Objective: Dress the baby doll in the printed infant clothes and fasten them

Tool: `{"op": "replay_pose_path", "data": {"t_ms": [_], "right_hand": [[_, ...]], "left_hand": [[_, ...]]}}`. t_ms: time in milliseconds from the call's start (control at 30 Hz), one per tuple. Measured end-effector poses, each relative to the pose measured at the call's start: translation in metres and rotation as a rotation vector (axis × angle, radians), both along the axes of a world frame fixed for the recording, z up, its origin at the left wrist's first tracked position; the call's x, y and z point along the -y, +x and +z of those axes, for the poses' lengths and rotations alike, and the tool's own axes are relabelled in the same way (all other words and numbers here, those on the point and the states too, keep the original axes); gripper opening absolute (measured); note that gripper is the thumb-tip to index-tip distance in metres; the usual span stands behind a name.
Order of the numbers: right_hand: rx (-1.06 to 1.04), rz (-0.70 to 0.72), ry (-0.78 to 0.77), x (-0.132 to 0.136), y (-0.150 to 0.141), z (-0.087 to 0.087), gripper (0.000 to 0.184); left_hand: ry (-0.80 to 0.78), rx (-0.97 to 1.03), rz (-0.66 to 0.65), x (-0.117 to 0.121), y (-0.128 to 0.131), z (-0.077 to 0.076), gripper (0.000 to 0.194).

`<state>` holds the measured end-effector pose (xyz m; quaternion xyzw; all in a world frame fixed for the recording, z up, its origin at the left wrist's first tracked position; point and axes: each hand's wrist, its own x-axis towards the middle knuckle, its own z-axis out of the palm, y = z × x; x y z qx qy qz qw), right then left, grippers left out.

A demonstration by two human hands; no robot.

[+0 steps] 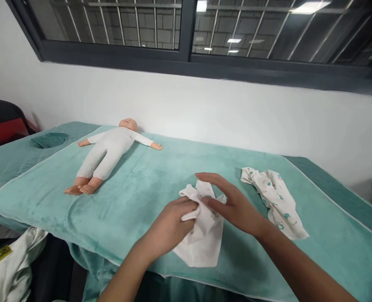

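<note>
A small white baby garment hangs bunched at the top, its lower part spread out near the front edge of the bed. My left hand is closed on its gathered fabric, the fingertips partly hidden in the folds. On the other side, my right hand has its fingers stretched and apart, the thumb against or just over the cloth; I cannot tell which. Farther off to the left, a baby doll in a white bodysuit lies on its back with arms spread. Neither hand touches it.
A printed baby garment lies to the right on the green bed cover. The bed has a face hole at left. White cloth with a yellow label is at lower left, a red and black chair beyond. A wall and barred window stand behind.
</note>
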<state>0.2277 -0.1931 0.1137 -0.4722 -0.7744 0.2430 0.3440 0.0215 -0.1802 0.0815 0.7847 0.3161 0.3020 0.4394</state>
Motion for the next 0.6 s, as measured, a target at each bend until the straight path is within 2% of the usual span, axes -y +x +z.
{"op": "replay_pose_path", "data": {"t_ms": [67,133,200,267,367,433,467,533,600], "right_hand": [[0.027,0.181,-0.04,0.002,-0.005,0.016,0.034],[0.038,0.263,-0.082,0.007,-0.007,0.025,0.023],[0.042,0.222,-0.016,0.015,-0.005,0.029,0.013],[0.052,0.123,0.17,0.027,-0.001,0.032,0.006],[0.098,0.012,0.398,0.051,0.004,0.035,0.006],[0.2,0.055,0.375,0.065,0.005,0.036,0.006],[0.269,0.108,0.32,0.07,0.004,0.036,0.004],[0.367,0.181,0.221,0.075,0.0,0.033,0.011],[0.313,0.118,0.206,0.072,-0.004,0.029,0.015]], "left_hand": [[0.319,-0.147,0.013,0.014,-0.003,0.018,0.027],[0.611,-0.286,0.094,0.025,-0.01,0.034,0.03],[0.823,-0.35,0.246,0.033,-0.019,0.046,0.029],[0.915,-0.336,0.469,0.034,-0.028,0.052,0.027],[0.815,-0.263,0.812,0.028,-0.038,0.057,0.032],[0.601,-0.214,0.882,0.022,-0.04,0.059,0.036],[0.474,-0.193,0.843,0.02,-0.039,0.06,0.037],[0.249,-0.143,0.673,0.019,-0.035,0.063,0.034],[0.116,-0.089,0.481,0.021,-0.027,0.067,0.03]]}}
